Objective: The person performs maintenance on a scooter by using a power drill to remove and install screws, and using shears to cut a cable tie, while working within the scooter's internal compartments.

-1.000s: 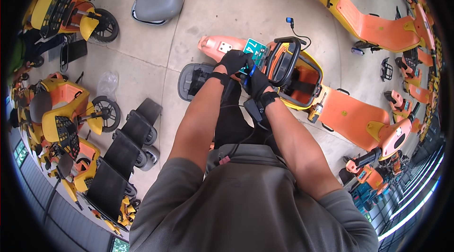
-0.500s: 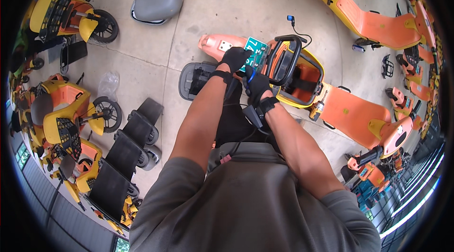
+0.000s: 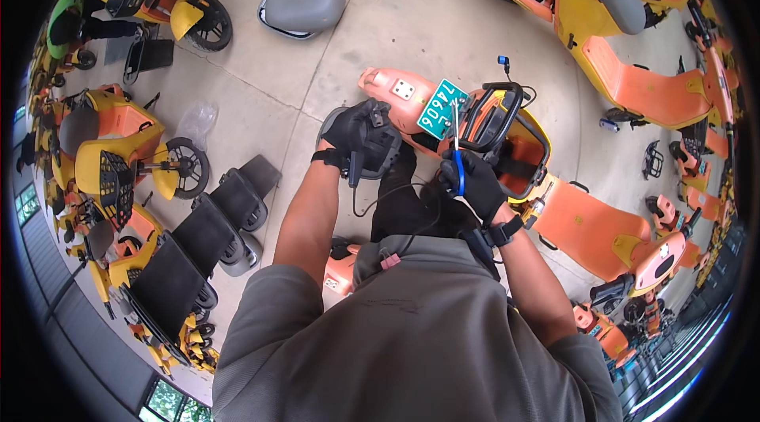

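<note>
One black cable [image 3: 360,214]: looped between the wrists.
Right hand [image 3: 475,183]: gripping a blue-handled tool [image 3: 458,165], its slim metal end overlapping the green licence plate [image 3: 442,109] on the orange scooter [image 3: 384,83].
Left hand [image 3: 352,131]: fingers bent above an upturned seat [image 3: 384,154]; cannot tell whether it holds anything.
Black grab rail [image 3: 513,109]: just beside the plate.
Yellow drill-like tool [image 3: 537,207]: by the footboard [image 3: 594,228].
Grey seat [image 3: 305,4]: on the floor, well apart.
</note>
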The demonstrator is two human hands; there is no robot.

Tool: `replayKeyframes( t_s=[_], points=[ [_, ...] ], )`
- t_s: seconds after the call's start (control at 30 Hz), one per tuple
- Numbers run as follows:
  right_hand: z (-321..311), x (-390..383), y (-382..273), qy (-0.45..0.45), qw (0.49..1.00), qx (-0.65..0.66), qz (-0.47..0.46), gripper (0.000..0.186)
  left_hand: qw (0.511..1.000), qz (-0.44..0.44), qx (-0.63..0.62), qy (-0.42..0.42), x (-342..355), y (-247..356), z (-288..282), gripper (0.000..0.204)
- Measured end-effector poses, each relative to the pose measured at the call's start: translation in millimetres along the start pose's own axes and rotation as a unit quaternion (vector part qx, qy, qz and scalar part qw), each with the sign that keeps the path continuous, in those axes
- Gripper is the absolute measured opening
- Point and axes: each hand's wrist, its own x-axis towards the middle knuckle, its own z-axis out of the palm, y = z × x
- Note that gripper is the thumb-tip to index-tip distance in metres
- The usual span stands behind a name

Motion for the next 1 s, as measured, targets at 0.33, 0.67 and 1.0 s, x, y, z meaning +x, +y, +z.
replayKeyframes(
  t_s=[0.33, 0.67, 1.0],
  points=[
    [-56.3, -34.2, 18.4, 0.061, 0.965, -0.199, -0.163, 0.025, 0.975, 0.049, -0.210, -0.046, -65.8, -34.7, 54.2, 0.030],
    [-102.5, -61.6, 74.2, 0.015, 0.982, -0.163, -0.095, 0.026, 0.941, 0.223, 0.146, 0.208, -136.2, -196.1, 4.5, 0.018],
    [-220.3, 69.3, 198.4, -0.137, 0.948, -0.283, -0.052, 0.028, 0.584, 0.193, 0.690, 0.381, -198.2, -336.0, 2.1, 0.023]
  ],
)
